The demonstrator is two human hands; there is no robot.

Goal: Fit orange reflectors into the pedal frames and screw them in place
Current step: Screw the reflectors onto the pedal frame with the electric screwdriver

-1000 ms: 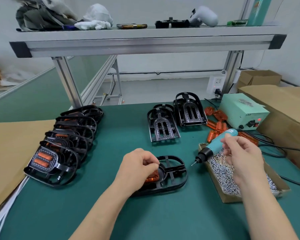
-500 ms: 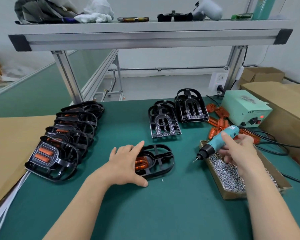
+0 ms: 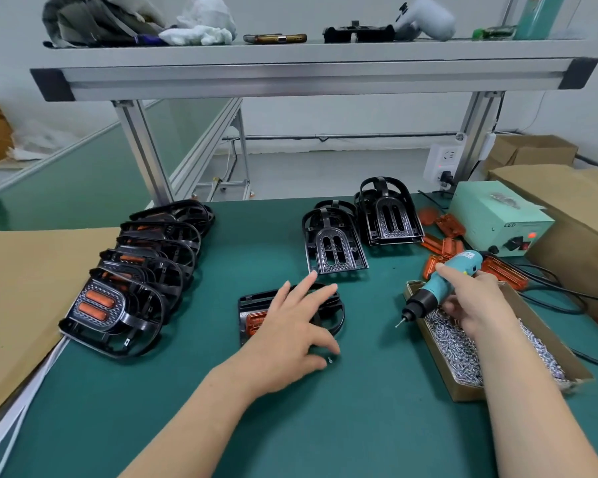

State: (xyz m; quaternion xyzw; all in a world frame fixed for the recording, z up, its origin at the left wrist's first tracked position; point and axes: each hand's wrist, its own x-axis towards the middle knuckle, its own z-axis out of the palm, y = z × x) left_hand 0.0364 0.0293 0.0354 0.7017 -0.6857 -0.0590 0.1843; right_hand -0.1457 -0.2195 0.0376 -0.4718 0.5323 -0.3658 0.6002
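Note:
A black pedal frame (image 3: 256, 300) lies flat on the green mat with an orange reflector (image 3: 254, 322) seated at its left end. My left hand (image 3: 290, 336) is spread over the frame with straight fingers. Its thumb and one fingertip lie beside a small loose screw (image 3: 330, 360) on the mat. My right hand (image 3: 473, 301) grips a teal electric screwdriver (image 3: 442, 282), its bit pointing down-left, above a cardboard box of screws (image 3: 463, 388). Loose orange reflectors (image 3: 444, 244) lie behind the box.
Two empty pedal frames (image 3: 335, 244) (image 3: 390, 215) stand at the back. A row of pedals with reflectors (image 3: 135, 270) lines the left side beside brown cardboard (image 3: 21, 288). A pale green power unit (image 3: 497, 219), cables and cardboard boxes (image 3: 584, 208) fill the right. An aluminium shelf (image 3: 311, 74) hangs overhead.
My left hand let go of the pedal frame after shifting it left, opened, and slid right over it toward the loose screw. My right hand with the screwdriver stayed above the screw box.

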